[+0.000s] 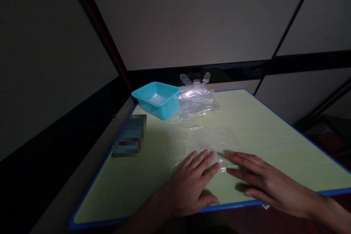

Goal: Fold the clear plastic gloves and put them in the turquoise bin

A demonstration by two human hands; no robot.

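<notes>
In the head view, a thin piece of clear plastic point(211, 139) lies spread on the pale yellow-green table point(279, 140), in front of the person and partly under the fingers. Its outline is faint, so its exact shape is hard to tell.

The left hand point(190, 182) is palm down over the near part of the plastic, fingers stretched forward and thumb out to the side. It grasps nothing. The right hand point(267, 179) slants in from the other side, fingers spread and loose, likewise holding nothing. Its fingertips are at the plastic's near right part; whether they press on it cannot be told. The two hands are close together but apart.

Farther back lies a crumpled heap of clear plastic gloves point(196, 97), some finger shapes sticking up. Just left of it stands a turquoise tub point(168, 109) with something whitish inside. A blurred-out dark object point(130, 137) lies at the table's left edge.
</notes>
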